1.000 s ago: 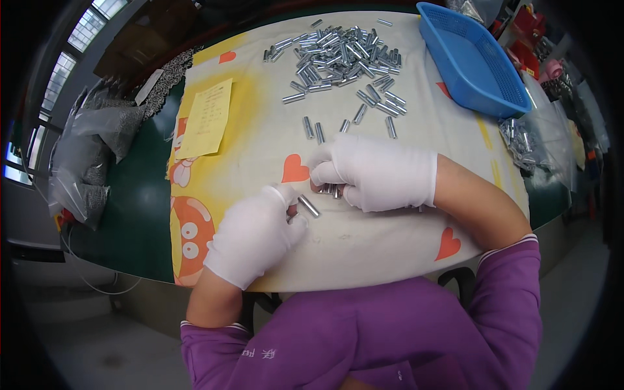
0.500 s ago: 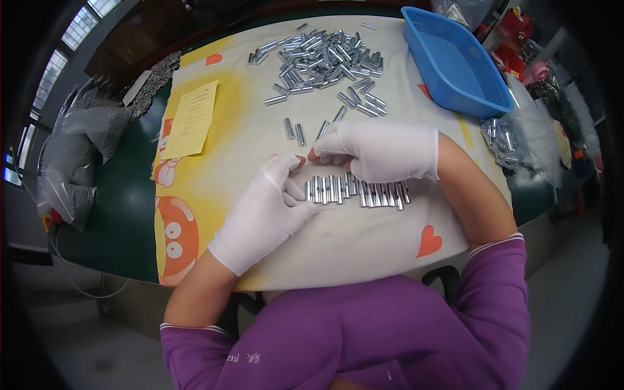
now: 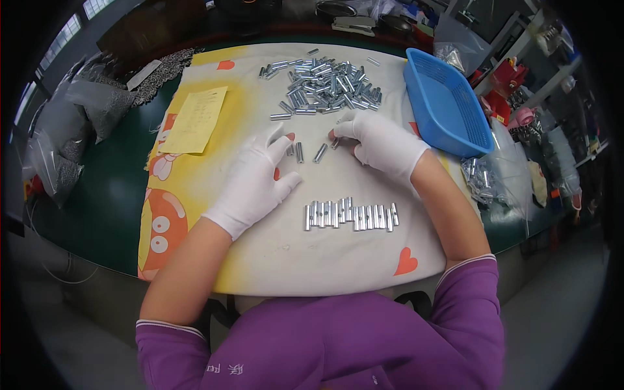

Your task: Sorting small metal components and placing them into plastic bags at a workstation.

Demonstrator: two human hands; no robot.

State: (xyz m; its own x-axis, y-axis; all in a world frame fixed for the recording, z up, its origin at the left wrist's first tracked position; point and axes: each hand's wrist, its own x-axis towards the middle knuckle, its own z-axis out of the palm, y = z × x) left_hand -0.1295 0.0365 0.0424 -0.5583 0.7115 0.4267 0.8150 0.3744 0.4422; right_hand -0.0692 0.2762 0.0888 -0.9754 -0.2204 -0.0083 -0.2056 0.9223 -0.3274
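My left hand (image 3: 255, 179), in a white glove with bare fingertips, is open above the cloth. Its thumb stands apart, and a fingertip is at two short silver metal tubes (image 3: 299, 153). My right hand (image 3: 388, 144), gloved alike, is open with curved fingers. Its fingertip is at another metal tube (image 3: 335, 144), partly covered by the hand. Between the hands a single tube (image 3: 320, 153) lies slanted. Nearer me, several tubes stand side by side in an uneven row (image 3: 351, 214), some showing a small dark hole. Neither hand touches that row.
A loose pile of metal tubes (image 3: 328, 84) lies at the far side of the cloth (image 3: 260, 260). A blue plastic basket (image 3: 481, 144) stands far right, beside clear bags (image 3: 481, 182). A yellow paper (image 3: 195, 120) lies left. Bags of small parts (image 3: 58, 130) stand beyond it.
Both hands have moved away from the row toward the loose tubes, uncovering the row. The hands are farther apart. The view has shifted slightly.
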